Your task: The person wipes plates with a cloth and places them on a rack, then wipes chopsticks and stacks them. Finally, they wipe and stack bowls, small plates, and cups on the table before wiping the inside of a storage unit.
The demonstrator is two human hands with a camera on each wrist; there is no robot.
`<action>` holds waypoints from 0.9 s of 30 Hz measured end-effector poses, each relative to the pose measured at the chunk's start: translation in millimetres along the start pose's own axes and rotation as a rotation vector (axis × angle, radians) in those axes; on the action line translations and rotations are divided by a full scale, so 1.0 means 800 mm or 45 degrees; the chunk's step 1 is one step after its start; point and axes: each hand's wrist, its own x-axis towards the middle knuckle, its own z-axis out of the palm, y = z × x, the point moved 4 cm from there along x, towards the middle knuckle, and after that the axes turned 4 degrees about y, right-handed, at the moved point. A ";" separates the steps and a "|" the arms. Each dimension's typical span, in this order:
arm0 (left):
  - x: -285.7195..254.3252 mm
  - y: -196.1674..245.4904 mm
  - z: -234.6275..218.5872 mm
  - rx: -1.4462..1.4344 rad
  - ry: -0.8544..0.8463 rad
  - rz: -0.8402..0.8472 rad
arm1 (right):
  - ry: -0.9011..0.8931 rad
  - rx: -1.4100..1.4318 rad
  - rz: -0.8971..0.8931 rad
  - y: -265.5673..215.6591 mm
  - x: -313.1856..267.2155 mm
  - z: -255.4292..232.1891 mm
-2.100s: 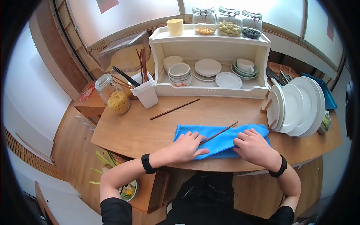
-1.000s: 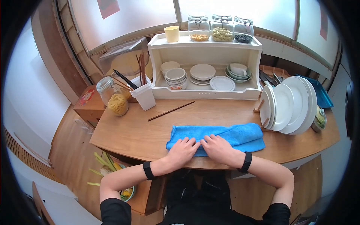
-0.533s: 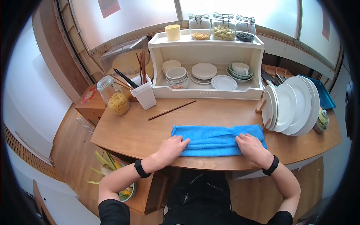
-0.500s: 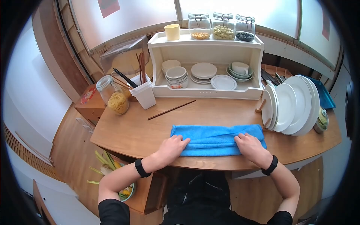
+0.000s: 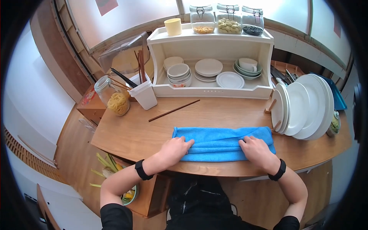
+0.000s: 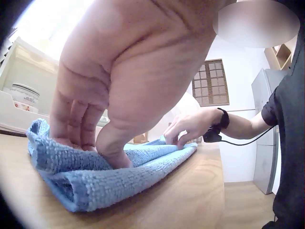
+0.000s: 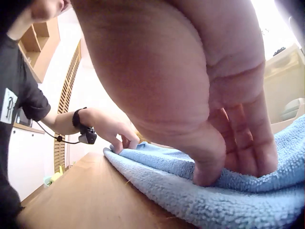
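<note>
A blue towel (image 5: 218,143) lies folded lengthwise in a long strip near the table's front edge. My left hand (image 5: 174,150) is at its left part; in the left wrist view the thumb and fingers (image 6: 76,124) pinch a fold from two sides. Toward the right end, my right hand (image 5: 257,151) pinches the same fold, thumb (image 7: 209,164) in front and fingers behind. A dark wooden chopstick (image 5: 174,110) lies slanted on the table behind the towel.
Behind stands a white shelf (image 5: 214,92) with bowls and plates, jars on top. At left are a pasta jar (image 5: 118,103) and a white chopstick holder (image 5: 145,94). Plates (image 5: 306,105) stand in a rack at right. A vegetable bowl (image 5: 132,196) is below the table's left side.
A second chopstick, lying on the towel between my hands at first, has gone from sight as the front of the towel was folded over. My hands came together, then spread apart along the fold.
</note>
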 end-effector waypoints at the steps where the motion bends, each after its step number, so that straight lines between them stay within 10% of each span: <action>1: -0.003 0.002 0.004 0.026 0.029 -0.007 | 0.013 -0.005 0.010 -0.001 0.000 0.000; 27: 0.019 0.047 0.009 -0.029 0.210 0.309 | 0.108 -0.126 -0.398 -0.104 0.063 0.014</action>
